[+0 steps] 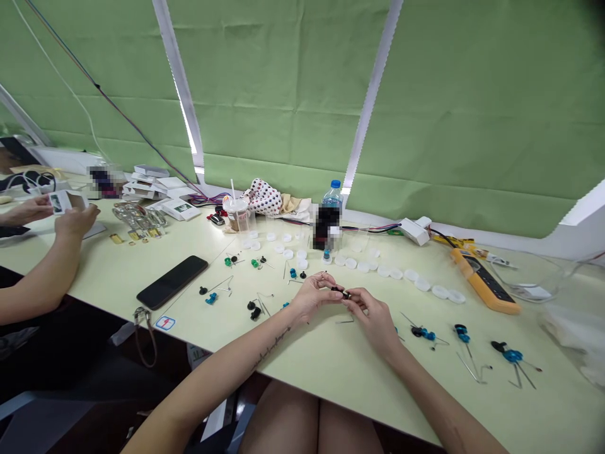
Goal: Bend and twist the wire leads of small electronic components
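My left hand point(312, 297) and my right hand point(371, 313) meet over the table, fingertips pinched on a small black part point(341, 292) between them. Fingers cover much of it, so its exact kind cannot be made out. Just below lies a bent metal hex key point(345, 321). To the right are small sets of black discs, blue clamp-like pieces point(513, 356) and thin metal rods. Similar sets lie left of my left hand, with a black piece point(256, 313), a blue piece point(211, 298) and a green piece point(255, 263).
White round caps point(397, 273) form a row behind my hands. An orange multimeter point(486, 280) lies right, a black phone point(172, 282) left. A bottle point(333, 195) and a drink cup point(239, 214) stand at the back. At far left, another person's hands hold a white box point(69, 202).
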Tool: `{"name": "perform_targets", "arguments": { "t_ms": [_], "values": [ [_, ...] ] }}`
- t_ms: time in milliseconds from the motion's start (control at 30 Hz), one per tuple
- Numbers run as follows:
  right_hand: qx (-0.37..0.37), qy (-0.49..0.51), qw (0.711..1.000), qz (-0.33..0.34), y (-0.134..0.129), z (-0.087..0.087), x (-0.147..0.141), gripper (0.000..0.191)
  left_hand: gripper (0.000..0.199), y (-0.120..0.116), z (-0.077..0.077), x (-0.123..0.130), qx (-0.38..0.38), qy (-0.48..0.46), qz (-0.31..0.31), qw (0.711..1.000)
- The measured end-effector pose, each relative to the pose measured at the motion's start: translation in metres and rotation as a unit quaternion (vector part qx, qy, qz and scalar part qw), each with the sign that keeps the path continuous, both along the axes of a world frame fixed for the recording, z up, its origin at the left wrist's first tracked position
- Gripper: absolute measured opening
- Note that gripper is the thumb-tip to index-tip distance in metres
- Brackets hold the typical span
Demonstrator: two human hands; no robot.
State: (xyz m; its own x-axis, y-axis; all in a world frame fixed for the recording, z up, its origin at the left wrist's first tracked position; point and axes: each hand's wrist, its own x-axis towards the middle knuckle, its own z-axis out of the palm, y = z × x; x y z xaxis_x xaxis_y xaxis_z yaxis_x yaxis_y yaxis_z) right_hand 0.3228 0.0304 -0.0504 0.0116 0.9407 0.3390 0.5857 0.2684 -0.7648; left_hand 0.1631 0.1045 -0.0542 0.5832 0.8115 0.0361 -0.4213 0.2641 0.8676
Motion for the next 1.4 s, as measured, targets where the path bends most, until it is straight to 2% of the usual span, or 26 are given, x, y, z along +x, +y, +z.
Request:
{"name": "perform_targets", "arguments": {
  "t_ms": [1200,1400],
  "values": [
    [-0.010,-0.010,1.000,-0.010,-0.0005,0.0019,-0.0013,0.027,0.036,-0.0010,0.0019,-0.0009,-0.011,-0.005,-0.002,1.000],
    [-0.001,-0.014,1.000,-0.006,0.0005,-0.0006,-0.0005,0.023,0.037,-0.0015,0.0022,-0.0005,-0.015,0.001,0.001,1.000]
  ]
}}
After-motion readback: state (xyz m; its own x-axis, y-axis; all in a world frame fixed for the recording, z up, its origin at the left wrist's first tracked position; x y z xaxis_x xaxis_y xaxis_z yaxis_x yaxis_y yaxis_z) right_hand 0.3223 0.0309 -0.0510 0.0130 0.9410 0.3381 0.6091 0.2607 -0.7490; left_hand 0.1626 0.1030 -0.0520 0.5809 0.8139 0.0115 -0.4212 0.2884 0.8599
